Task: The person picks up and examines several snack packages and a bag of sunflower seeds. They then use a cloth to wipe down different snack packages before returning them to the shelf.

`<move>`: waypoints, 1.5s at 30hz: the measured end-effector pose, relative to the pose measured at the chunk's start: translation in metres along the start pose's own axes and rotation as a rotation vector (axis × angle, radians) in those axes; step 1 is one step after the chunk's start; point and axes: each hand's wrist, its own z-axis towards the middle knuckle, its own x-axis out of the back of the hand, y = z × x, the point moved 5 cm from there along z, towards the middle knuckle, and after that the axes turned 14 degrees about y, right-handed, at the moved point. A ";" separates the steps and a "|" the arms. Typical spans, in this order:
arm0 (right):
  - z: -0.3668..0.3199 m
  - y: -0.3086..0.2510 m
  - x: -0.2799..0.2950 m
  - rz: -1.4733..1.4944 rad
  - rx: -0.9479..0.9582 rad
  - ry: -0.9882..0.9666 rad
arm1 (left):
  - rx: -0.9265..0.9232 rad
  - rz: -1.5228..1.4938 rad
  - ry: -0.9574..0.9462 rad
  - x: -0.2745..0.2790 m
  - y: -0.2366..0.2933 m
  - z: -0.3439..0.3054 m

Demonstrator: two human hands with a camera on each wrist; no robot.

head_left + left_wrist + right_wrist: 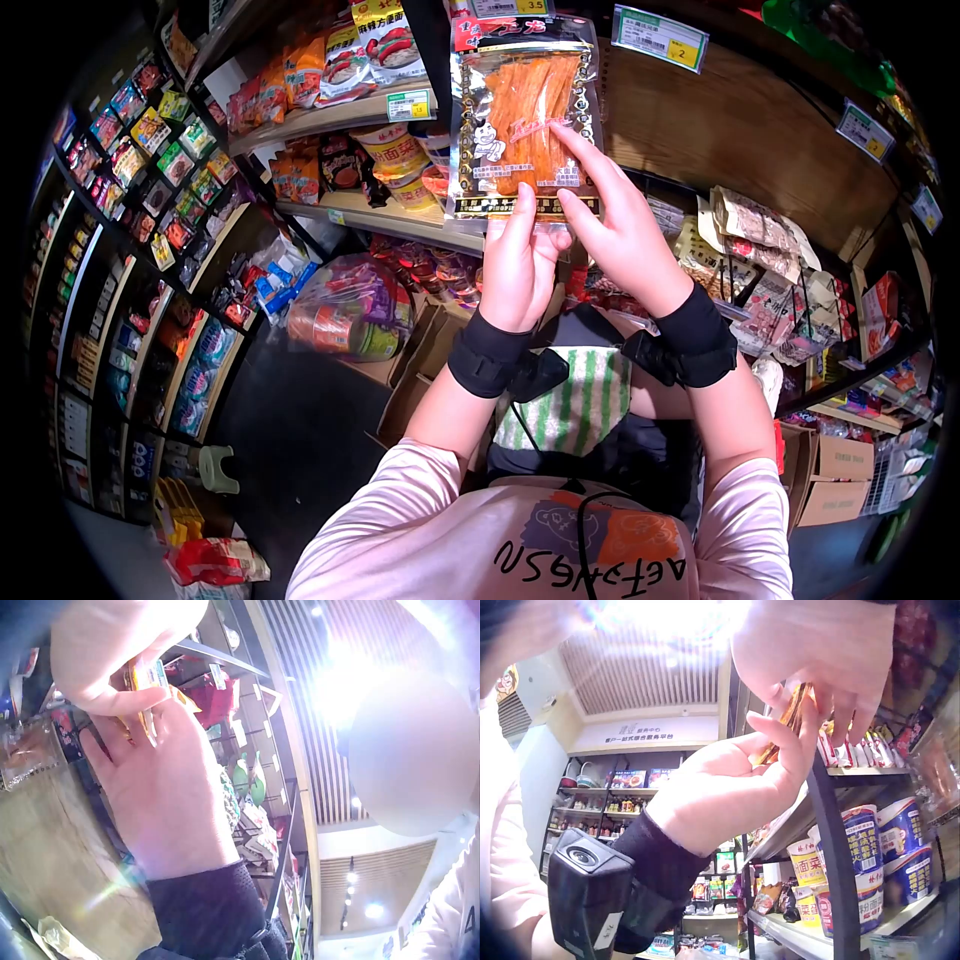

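A clear-windowed snack packet (525, 100) with orange strips inside is held upright at the top of the head view. My left hand (520, 260) pinches its bottom edge, thumb on the printed front and fingers behind. At the packet's lower right, my right hand (625, 225) lays its index finger and thumb over the front. Other right-hand fingers (844, 712) curl on the packet's far side in the right wrist view. Seen edge-on there, the packet (795, 716) is a thin orange strip between both hands. In the left wrist view it is partly hidden by them.
Shelves with noodle cups (395, 160) and bagged noodles (355, 55) stand left of the packet. A wooden shelf board (690, 130) with price tags (660, 38) runs to the right. Below are a cardboard box (420, 370), a wrapped bundle (350, 310) and a small stool (217, 470).
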 end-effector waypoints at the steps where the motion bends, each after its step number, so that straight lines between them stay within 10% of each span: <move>1: 0.000 0.002 0.000 0.015 -0.018 -0.002 | 0.007 -0.003 -0.007 -0.001 -0.001 0.001; 21: 0.059 0.180 0.023 -0.261 -0.219 0.031 | 0.371 -0.019 0.140 0.015 -0.104 0.192; 29: 0.020 0.183 0.036 -0.209 -0.149 0.003 | 0.327 0.182 0.362 0.037 -0.128 0.260; 32: 0.006 0.149 0.039 -0.006 -0.401 -0.016 | 0.419 0.107 0.405 0.051 -0.148 0.270; 38: -0.026 0.106 0.065 0.150 -0.441 -0.016 | 0.472 0.175 0.465 0.067 -0.157 0.225; 45: -0.102 0.019 0.130 0.371 -0.344 0.261 | 0.293 0.290 -0.082 -0.013 -0.076 0.042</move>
